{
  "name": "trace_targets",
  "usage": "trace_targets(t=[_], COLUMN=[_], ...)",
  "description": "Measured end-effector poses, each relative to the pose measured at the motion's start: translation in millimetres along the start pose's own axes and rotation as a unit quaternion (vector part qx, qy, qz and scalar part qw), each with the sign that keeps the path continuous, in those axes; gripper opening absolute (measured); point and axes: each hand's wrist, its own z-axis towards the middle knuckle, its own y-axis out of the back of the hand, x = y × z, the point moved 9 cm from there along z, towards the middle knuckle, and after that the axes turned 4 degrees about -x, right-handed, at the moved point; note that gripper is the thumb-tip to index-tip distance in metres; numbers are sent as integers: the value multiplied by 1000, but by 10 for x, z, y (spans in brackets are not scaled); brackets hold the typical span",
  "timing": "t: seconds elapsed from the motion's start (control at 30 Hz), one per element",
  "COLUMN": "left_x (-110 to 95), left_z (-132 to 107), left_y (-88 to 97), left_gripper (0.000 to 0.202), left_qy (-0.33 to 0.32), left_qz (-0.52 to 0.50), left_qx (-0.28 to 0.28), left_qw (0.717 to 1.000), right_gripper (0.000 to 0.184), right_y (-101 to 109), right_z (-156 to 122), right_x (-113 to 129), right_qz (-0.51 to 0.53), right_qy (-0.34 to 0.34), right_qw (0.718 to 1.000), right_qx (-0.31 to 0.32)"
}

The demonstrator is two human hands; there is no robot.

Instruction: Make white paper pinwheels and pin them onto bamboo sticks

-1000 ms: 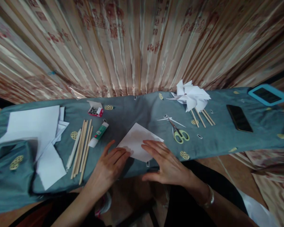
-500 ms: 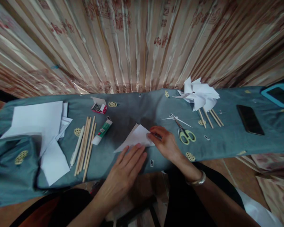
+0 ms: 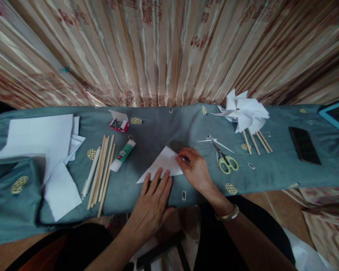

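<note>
Two hands on folded white paper triangle (image 3: 161, 162), lying mid tabletop (image 3: 186, 126), toward near edge. Left hand (image 3: 152, 201): fingers slightly spread, flat on lower edge. Right hand (image 3: 196, 169): fingers curled narrow at right edge; can't tell pinching or pressing. Risk: crooked crease, from layers slipping under uneven pressure. Green-and-white glue stick (image 3: 123, 156), red tack box (image 3: 119, 125): print unreadable.

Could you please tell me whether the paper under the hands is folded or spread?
Folded: the white paper shows as a triangle now; a second ago it lay spread, four-sided.
</note>
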Motion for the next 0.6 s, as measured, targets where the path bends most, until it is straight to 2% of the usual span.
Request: trace_targets(t=[0.6], left_x=[35], left_z=[52], left_y=[-20], left_gripper=[67], left_qy=[-1], left_qz=[6], left_qx=[20], left_qw=[1000], right_gripper=[13], right_y=[-20], right_z=[49], right_x=[-3], right_qz=[-35], right_qy=[-1], right_qw=[999], right_qx=[3])
